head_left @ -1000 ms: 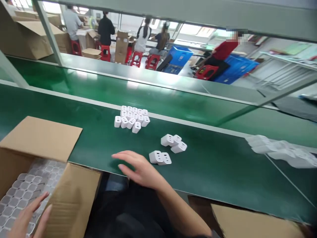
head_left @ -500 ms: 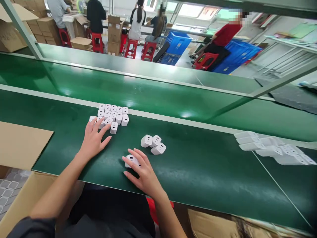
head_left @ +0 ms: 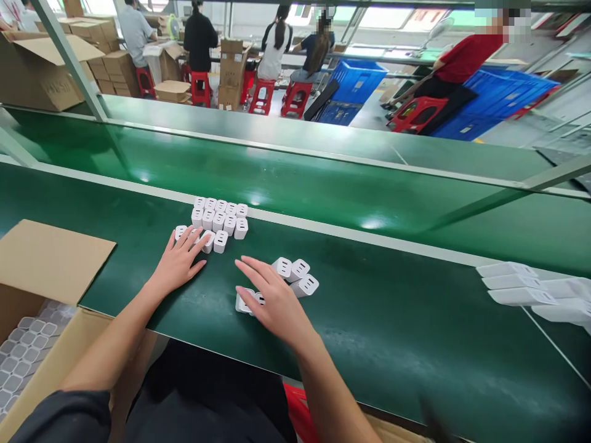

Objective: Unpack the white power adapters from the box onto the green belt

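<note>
1. Across most of the frame: one long green desk (head_left: 415,332). In hand on it, by the look of things: lining up white blocks in rows. Probably called for next: a light pinch on the nearest pair, then a flat slide left without jostling the rows.
2. Lower left: one open cardboard box (head_left: 53,261), holding pale, clear-rimmed pieces (head_left: 28,344), too many and too cut off to count.
3. Centre of the frame: right hand (head_left: 272,304), fingers loosely parted over the nearest pair, with no closed grip visible.
4. Left of centre: left hand (head_left: 178,261), fingers spread and resting on the front row, not wrapped around anything.
5. Just above the left hand: main group of white blocks (head_left: 219,220), fourteen counted; five, five, then four in front, partly covered.
6. Far right edge: overlapping white pieces (head_left: 517,283), count unclear.
7. Just right of centre: loose trio (head_left: 307,285), three blocks.
8. Partly beneath the right hand: nearest pair (head_left: 244,300), two blocks visible.
</note>
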Demonstrator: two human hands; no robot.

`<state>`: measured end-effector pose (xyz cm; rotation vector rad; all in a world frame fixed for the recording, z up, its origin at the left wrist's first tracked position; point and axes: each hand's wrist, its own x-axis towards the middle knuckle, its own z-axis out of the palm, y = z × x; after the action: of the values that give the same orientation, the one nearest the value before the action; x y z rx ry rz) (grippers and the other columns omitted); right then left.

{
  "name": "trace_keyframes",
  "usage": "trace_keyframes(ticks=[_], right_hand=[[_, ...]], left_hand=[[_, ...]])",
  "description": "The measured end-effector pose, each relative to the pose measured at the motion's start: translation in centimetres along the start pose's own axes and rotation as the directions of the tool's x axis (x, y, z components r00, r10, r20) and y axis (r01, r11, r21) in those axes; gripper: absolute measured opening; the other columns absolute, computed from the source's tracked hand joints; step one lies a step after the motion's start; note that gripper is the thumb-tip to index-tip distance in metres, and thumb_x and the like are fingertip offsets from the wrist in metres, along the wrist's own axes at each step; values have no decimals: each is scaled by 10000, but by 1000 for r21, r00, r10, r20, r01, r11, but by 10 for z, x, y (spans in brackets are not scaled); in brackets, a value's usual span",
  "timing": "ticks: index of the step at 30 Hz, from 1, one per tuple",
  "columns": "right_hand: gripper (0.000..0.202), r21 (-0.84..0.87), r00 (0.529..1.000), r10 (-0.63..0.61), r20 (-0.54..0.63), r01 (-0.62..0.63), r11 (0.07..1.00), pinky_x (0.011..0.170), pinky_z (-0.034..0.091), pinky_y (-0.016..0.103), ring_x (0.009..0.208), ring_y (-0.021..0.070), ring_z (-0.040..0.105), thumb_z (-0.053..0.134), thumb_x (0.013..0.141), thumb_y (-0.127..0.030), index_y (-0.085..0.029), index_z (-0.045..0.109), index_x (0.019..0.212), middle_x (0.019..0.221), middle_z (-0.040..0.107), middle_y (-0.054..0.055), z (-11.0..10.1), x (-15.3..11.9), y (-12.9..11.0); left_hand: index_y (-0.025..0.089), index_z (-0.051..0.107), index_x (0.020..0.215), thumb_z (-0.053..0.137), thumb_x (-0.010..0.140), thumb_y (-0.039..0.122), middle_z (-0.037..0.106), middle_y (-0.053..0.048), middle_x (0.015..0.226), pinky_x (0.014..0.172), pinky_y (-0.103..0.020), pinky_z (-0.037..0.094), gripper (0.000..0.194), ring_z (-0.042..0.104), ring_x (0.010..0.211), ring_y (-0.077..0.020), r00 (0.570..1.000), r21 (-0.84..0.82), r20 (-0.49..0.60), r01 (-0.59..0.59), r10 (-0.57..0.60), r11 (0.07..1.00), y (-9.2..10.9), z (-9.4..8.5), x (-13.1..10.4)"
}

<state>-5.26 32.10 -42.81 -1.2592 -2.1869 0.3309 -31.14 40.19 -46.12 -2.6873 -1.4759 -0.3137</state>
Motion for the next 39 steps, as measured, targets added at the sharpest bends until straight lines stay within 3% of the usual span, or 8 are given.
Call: trace_keyframes(ticks=[5, 9, 13, 16, 24, 29, 34, 39], right_hand=[[442, -163, 974, 50, 220, -13, 987, 1035, 511, 457, 1264, 287, 532, 510, 970, -238, -169, 524, 1406, 1459, 502, 111, 2, 69, 9], [444, -178, 946, 85, 313, -30, 984, 1041, 499, 467, 1281, 295, 524, 514, 964, -224, -183, 526, 1406, 1470, 488, 105, 12, 94, 16], [405, 21, 952, 14, 305, -21, 1000, 1026, 506, 437, 1206, 249, 575, 511, 952, -207, -215, 558, 1354, 1368, 557, 86, 20, 92, 24], [465, 165, 960, -9, 279, -38, 986, 1004, 520, 433, 1100, 211, 619, 523, 923, -192, -253, 518, 1384, 1318, 566, 73, 23, 90, 31], [579, 322, 925, 37, 378, -169, 931, 887, 592, 374, 871, 138, 651, 581, 862, -204, -251, 464, 1427, 1385, 485, 103, 27, 96, 41], [621, 366, 926, -27, 376, -122, 922, 903, 591, 372, 854, 130, 650, 578, 852, -142, -241, 444, 1449, 1358, 507, 101, 33, 97, 43], [585, 393, 881, -48, 470, -160, 906, 848, 602, 323, 817, 109, 669, 585, 863, -115, -236, 477, 1425, 1254, 545, 89, 30, 98, 39], [648, 260, 848, -41, 528, -115, 959, 776, 581, 313, 776, 128, 669, 643, 864, -173, -243, 419, 1468, 1199, 582, 80, 19, 96, 25]], left_hand=[[298, 196, 1553, 523, 951, 407, 261, -68, 1613, 1224, -562, 209, 694, 211, 1502, -300, 992, -123, -126, -29, 14, 992, -4, -1, -6], [274, 203, 1545, 612, 899, 443, 270, -117, 1596, 1202, -514, 297, 783, 253, 1479, -306, 946, -330, -285, 57, -157, 942, -15, 3, -6], [272, 185, 1543, 630, 881, 463, 323, -113, 1571, 1161, -479, 375, 820, 336, 1437, -284, 941, -533, -179, 154, -289, 832, -26, 13, -6], [281, 192, 1539, 629, 880, 436, 365, -96, 1551, 1147, -454, 396, 806, 374, 1415, -266, 937, -592, -113, 203, -330, 780, -28, 17, -6], [239, 298, 1503, 654, 853, 491, 394, -121, 1513, 1150, -492, 372, 783, 375, 1386, -305, 930, -495, -188, 187, -315, 849, -18, 15, -3], [247, 347, 1478, 620, 883, 468, 426, -113, 1486, 1132, -487, 393, 691, 410, 1344, -290, 947, -452, -163, 177, -276, 874, -12, 12, -1], [259, 303, 1498, 621, 882, 477, 373, -124, 1528, 1161, -501, 360, 726, 370, 1398, -294, 962, -492, -122, 157, -246, 857, -14, 8, -5], [269, 280, 1501, 661, 846, 512, 338, -120, 1540, 1180, -469, 349, 796, 345, 1430, -287, 982, -587, -43, 125, -185, 800, -16, -3, -9]])
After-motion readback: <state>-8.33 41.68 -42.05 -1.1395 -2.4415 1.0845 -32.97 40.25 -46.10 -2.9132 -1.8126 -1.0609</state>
